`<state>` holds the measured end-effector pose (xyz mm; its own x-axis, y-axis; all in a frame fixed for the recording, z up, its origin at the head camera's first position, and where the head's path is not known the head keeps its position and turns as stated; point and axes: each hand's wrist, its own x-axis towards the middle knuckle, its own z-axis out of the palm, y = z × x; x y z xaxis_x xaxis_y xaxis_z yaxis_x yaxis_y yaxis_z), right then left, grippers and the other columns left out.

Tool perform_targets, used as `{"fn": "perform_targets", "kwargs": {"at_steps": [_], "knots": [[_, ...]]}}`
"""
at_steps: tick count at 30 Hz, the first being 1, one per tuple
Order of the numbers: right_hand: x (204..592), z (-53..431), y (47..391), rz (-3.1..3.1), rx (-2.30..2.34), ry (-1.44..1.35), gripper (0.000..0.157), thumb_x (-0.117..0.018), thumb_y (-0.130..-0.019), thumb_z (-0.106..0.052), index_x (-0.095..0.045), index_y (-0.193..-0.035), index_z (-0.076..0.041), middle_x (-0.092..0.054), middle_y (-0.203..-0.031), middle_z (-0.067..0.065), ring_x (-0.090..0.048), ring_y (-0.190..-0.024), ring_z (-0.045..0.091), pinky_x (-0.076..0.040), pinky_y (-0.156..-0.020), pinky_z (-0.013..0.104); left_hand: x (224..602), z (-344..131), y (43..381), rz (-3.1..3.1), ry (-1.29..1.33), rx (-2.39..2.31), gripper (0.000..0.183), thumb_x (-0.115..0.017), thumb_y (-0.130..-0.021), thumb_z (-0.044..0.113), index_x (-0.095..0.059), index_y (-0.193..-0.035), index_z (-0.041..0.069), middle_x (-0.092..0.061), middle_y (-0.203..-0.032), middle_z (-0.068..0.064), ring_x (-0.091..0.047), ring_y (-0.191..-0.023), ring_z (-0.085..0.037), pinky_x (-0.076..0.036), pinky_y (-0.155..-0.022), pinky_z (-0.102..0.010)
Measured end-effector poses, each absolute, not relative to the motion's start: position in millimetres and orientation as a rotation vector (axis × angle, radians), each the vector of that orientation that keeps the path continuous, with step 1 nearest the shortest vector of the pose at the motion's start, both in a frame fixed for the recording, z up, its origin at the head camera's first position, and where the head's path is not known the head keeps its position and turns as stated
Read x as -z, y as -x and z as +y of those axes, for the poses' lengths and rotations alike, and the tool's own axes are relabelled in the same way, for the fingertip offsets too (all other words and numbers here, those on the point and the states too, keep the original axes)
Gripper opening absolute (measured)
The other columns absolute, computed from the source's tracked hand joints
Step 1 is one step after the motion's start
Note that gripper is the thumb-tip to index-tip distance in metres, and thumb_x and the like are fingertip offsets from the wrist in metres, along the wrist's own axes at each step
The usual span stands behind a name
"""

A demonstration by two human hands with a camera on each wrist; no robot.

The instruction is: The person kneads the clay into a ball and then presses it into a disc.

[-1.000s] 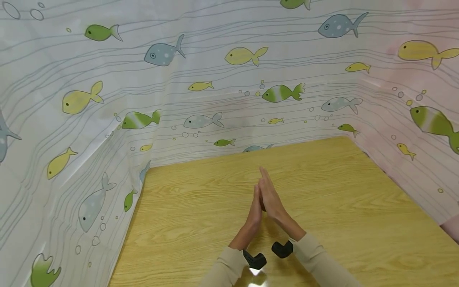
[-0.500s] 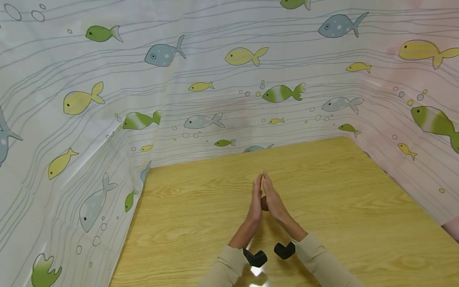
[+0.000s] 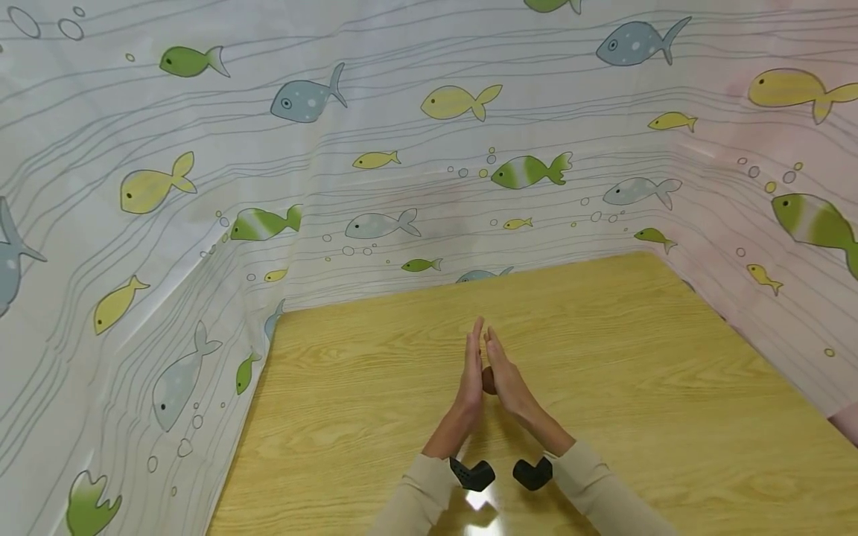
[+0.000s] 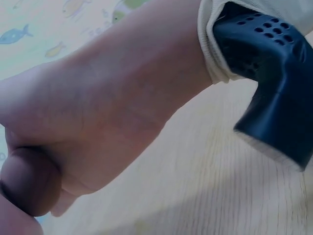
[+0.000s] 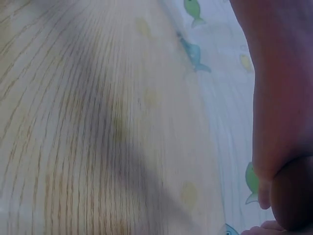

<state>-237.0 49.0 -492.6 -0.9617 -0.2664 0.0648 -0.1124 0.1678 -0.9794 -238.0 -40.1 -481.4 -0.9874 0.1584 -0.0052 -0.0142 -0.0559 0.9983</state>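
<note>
A smooth brown ball (image 3: 489, 381), like a lump of clay, sits between the two palms. My left hand (image 3: 471, 376) presses it from the left with straight fingers pointing away from me. From the other side my right hand (image 3: 511, 385) presses with straight fingers. The fingertips of both hands lie close together above the wooden table. In the left wrist view, the ball (image 4: 32, 183) is squeezed against the palm, its far side covered by the other hand. Only part of the ball (image 5: 296, 196) shows at the edge of the right wrist view.
A wood-grain table (image 3: 362, 417) lies under the hands. Whitish sheeting (image 3: 415, 186) printed with fish encloses it at the back and both sides. Black camera mounts (image 3: 473, 474) sit at both cuffs.
The palms slide against each other: the left hand has moved forward and the right hand back a little. More of the brown ball shows between them now.
</note>
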Motion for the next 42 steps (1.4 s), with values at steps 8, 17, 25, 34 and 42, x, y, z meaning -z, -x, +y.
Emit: {"fn": "perform_targets", "kwargs": {"at_steps": [8, 17, 25, 34, 42], "knots": [[491.8, 42.2, 224.8, 2.261, 1.914, 0.360, 0.054, -0.012, -0.096, -0.050, -0.001, -0.145, -0.029, -0.013, -0.153, 0.007, -0.009, -0.142, 0.020, -0.008, -0.114, 0.053, 472.6, -49.0, 242.2, 2.067, -0.133, -2.267, 0.052, -0.008, -0.095, 0.054, -0.016, -0.143, 0.036, -0.006, -0.152, 0.015, 0.001, -0.144, -0.015, 0.000, -0.116, -0.046], [486.1, 33.7, 210.1, 2.218, 1.932, 0.392, 0.055, -0.014, -0.097, -0.046, -0.003, -0.146, -0.022, -0.009, -0.153, 0.006, -0.011, -0.142, 0.023, -0.004, -0.113, 0.054, 455.8, -58.4, 236.1, 2.061, -0.087, -2.309, 0.051, -0.008, -0.098, 0.045, -0.017, -0.144, 0.028, -0.007, -0.153, 0.008, 0.000, -0.144, -0.021, 0.000, -0.114, -0.050], [467.2, 33.5, 203.5, 2.263, 1.897, 0.489, 0.052, -0.012, -0.097, -0.046, 0.000, -0.145, -0.028, -0.004, -0.154, -0.002, -0.006, -0.142, 0.019, -0.006, -0.114, 0.052, 478.2, -58.2, 247.0, 2.026, -0.029, -2.355, 0.054, -0.012, -0.092, 0.059, -0.021, -0.141, 0.036, -0.012, -0.151, 0.016, -0.003, -0.143, -0.016, -0.002, -0.115, -0.048], [456.2, 31.5, 197.6, 2.277, 1.919, 0.547, 0.051, -0.013, -0.097, -0.047, 0.001, -0.144, -0.033, 0.001, -0.154, -0.007, -0.001, -0.143, 0.019, -0.006, -0.112, 0.057, 476.4, -57.1, 245.4, 2.014, 0.042, -2.334, 0.050, -0.013, -0.091, 0.061, -0.021, -0.138, 0.044, -0.013, -0.151, 0.018, -0.002, -0.143, -0.013, -0.003, -0.115, -0.049], [459.2, 32.7, 202.6, 2.333, 1.954, 0.604, 0.049, -0.015, -0.099, -0.041, 0.001, -0.144, -0.033, 0.001, -0.153, -0.008, 0.000, -0.143, 0.020, -0.008, -0.112, 0.056, 489.8, -50.8, 240.6, 1.967, 0.030, -2.300, 0.056, -0.013, -0.092, 0.059, -0.017, -0.142, 0.035, -0.010, -0.152, 0.012, -0.003, -0.143, -0.016, -0.003, -0.115, -0.050]]}}
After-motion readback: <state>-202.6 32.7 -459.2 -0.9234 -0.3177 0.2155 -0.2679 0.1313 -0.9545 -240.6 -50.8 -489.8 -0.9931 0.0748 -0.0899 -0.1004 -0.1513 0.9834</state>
